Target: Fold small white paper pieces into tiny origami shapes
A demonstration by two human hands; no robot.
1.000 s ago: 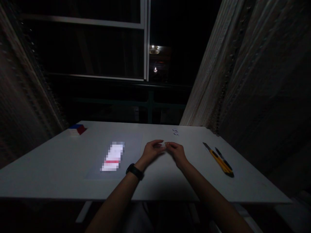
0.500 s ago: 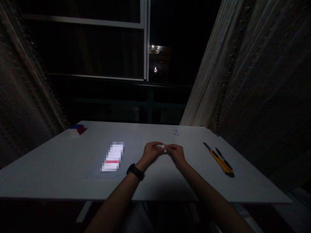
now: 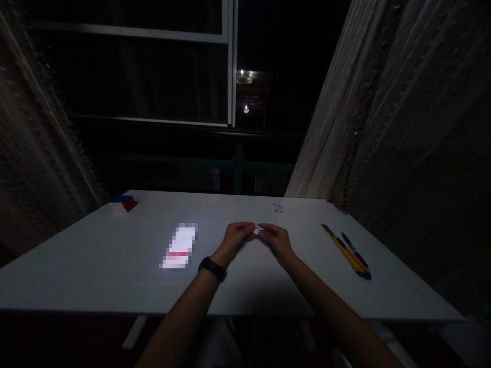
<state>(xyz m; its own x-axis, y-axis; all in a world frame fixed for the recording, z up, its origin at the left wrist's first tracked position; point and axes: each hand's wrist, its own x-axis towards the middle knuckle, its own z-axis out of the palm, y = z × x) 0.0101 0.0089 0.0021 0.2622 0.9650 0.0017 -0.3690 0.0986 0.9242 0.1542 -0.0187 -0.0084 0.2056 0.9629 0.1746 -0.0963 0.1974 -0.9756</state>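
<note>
Above the middle of a white table, my left hand and my right hand meet at the fingertips. Between them they pinch a small white piece of paper, which has a dark mark near its top edge. The fingers of both hands are closed on it, one hand at each side. A dark band circles my left wrist. Beyond my right hand, small paper slips with dark marks lie near the table's far edge.
To the right lie a yellow utility knife, blade out, and a dark pen beside it. A lit phone with a blurred screen rests on the left, on a pale sheet. A puzzle cube sits at the far left. Curtains hang behind.
The white paper between my fingertips now shows more of its surface, with a dark mark visible. Both hands have shifted slightly left and stay joined at the paper.
</note>
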